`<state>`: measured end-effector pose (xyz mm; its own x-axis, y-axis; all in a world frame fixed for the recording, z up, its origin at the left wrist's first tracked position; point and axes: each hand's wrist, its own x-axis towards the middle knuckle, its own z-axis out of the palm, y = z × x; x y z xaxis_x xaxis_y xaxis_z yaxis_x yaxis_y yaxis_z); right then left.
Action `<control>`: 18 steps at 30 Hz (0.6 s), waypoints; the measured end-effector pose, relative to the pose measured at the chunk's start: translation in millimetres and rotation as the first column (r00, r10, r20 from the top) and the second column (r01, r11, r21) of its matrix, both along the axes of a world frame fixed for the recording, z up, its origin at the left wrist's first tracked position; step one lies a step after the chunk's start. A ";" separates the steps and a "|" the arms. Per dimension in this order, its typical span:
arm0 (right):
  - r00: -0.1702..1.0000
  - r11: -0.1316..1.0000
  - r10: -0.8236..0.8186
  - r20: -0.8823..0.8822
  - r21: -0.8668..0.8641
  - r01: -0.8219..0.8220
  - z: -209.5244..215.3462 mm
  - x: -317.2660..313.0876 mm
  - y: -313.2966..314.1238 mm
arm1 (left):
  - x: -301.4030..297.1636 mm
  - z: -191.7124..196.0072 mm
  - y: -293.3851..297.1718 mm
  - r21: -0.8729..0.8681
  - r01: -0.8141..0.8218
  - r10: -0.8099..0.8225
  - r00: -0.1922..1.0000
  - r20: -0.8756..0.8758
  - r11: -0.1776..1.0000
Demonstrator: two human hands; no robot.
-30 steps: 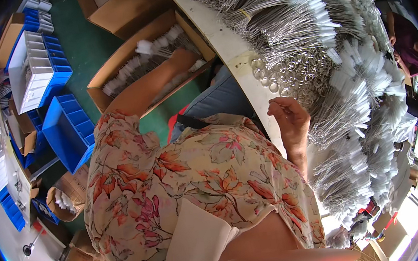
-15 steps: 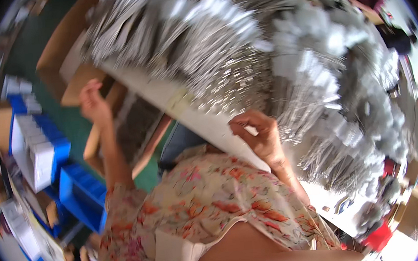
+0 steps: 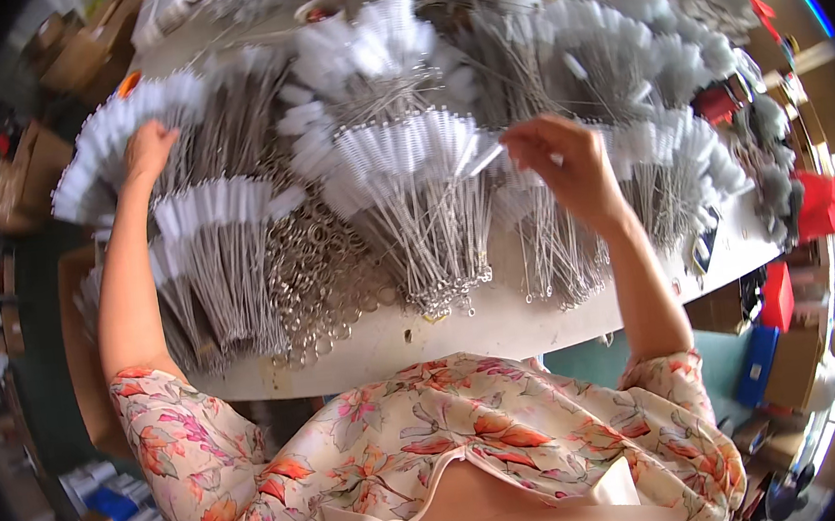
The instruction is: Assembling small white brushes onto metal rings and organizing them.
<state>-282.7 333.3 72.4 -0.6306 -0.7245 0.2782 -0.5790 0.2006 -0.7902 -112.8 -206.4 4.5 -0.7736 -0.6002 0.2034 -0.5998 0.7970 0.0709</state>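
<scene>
My left hand point(image 3: 150, 154) reaches into a fanned row of white-bristled wire brushes point(image 3: 96, 181) at the far left. Its fingers are curled closed, and what they hold, if anything, is hidden. Over the right of the middle, my right hand point(image 3: 569, 167) has thumb and fingers pinched together. A white brush head point(image 3: 488, 158) slants up to those fingertips and appears gripped there. Just left of it stands a big bundle of brushes point(image 3: 409, 171), bristles away from me and looped wire ends towards me. Metal rings point(image 3: 323, 270) lie heaped between this bundle and a left-hand bundle point(image 3: 220, 249).
More brush bundles point(image 3: 610, 66) cover the far and right parts of the white table point(image 3: 366, 351). A small round container point(image 3: 320, 9) stands at the back. Cardboard boxes point(image 3: 28, 177) are on the left, and a red bag point(image 3: 816, 205) is on the right.
My view has swung from the table's left end and an open carton to face the table squarely. My left hand has moved from near the carton onto the brushes; my right is over the bundles.
</scene>
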 end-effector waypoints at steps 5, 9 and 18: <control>0.973 0.967 -0.087 -0.215 0.217 0.134 -8.4 -79.3 -20.9 | -10.3 -17.3 -10.3 -0.038 0.007 -0.007 1.000 -0.012 0.999; 0.889 0.762 -0.021 -0.458 0.569 0.311 -26.1 -121.3 -64.6 | -12.3 -0.2 23.8 -0.111 -0.079 0.084 0.995 0.047 0.991; 0.909 0.736 0.033 -0.416 0.626 0.260 -38.5 -154.9 -86.8 | -1.4 25.0 12.6 0.206 -0.039 0.151 0.813 -0.562 0.978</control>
<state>-437.6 246.5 33.8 -0.6702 -0.7421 -0.0073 -0.7324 0.6630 -0.1549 -114.2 -193.8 29.5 -0.4873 -0.7335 0.4738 -0.4777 0.6781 0.5586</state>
